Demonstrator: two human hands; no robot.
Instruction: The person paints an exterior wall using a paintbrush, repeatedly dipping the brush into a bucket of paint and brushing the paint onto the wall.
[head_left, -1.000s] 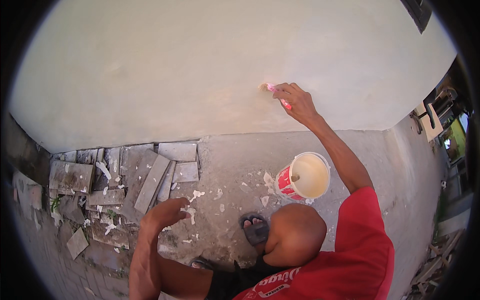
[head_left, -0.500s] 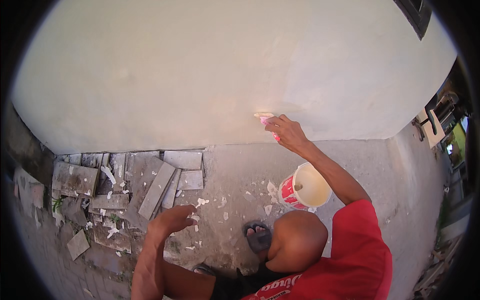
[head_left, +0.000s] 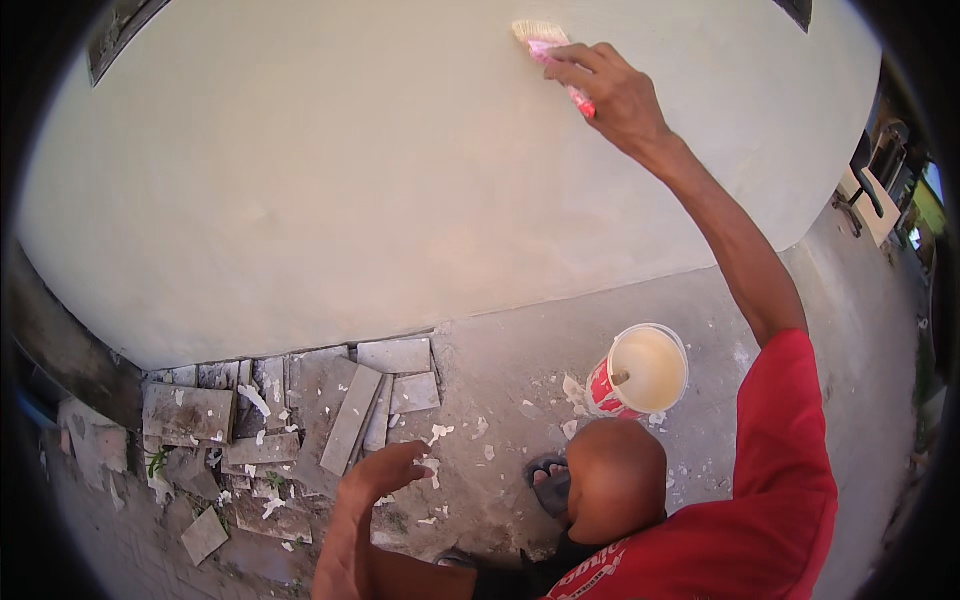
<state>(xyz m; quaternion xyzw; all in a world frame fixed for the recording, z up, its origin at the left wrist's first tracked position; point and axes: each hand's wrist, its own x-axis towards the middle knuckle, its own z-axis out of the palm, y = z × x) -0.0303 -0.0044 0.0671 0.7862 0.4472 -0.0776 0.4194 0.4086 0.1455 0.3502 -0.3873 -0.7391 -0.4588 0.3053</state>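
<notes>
My right hand (head_left: 620, 100) is closed round the pink-and-red handle of a paintbrush (head_left: 543, 36). Its pale bristles lie at the upper part of the cream wall (head_left: 350, 180), seemingly against it. My right arm is stretched far up and forward. My left hand (head_left: 388, 468) holds nothing; it hangs loosely in front of my left knee with the fingers apart and partly bent. Between my right arm and my bent knee stands a white bucket (head_left: 655, 372) with a red label, pale paint inside and a short stick-like piece at its rim.
Broken tiles and slabs (head_left: 260, 425) are heaped along the wall's foot at the left. White flakes (head_left: 480, 428) litter the concrete ground. A sandalled foot (head_left: 550, 484) rests near the bucket. Chair-like objects (head_left: 868, 185) stand beyond the wall's right corner.
My right hand has carried the paintbrush from low on the wall up to its upper part. The view has shifted, and my left hand stays by the knee.
</notes>
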